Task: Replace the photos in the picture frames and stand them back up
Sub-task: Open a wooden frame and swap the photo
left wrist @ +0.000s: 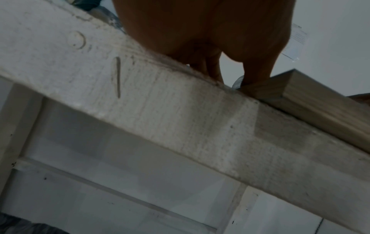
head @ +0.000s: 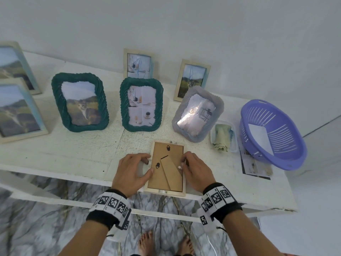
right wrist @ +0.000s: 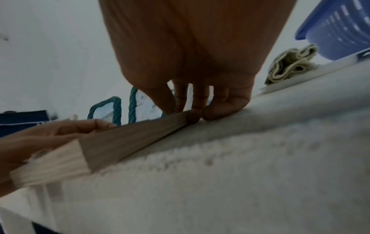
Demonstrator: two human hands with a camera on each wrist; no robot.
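A light wooden picture frame (head: 158, 179) lies face down at the front edge of the white table (head: 73, 156). Its brown backing board and folded easel stand face up. My left hand (head: 149, 164) grips the frame's left rim, with the thumb on the backing. My right hand (head: 183, 162) curls over the right rim, its fingertips (head: 185, 157) pinching at the edge. In the left wrist view my left hand (left wrist: 230, 69) touches the frame's corner (left wrist: 312, 95). From the right wrist, my right hand (right wrist: 192, 110) presses the frame's side (right wrist: 130, 136). What the frame holds is hidden.
Standing frames fill the back: two green rope frames (head: 80, 101) (head: 141, 104), a grey rope frame (head: 197, 113), small wooden ones (head: 191, 80) and large ones at left (head: 18, 111). At right are a folded cloth (head: 222, 137), a purple basket (head: 273, 133) and printed photos (head: 256, 167).
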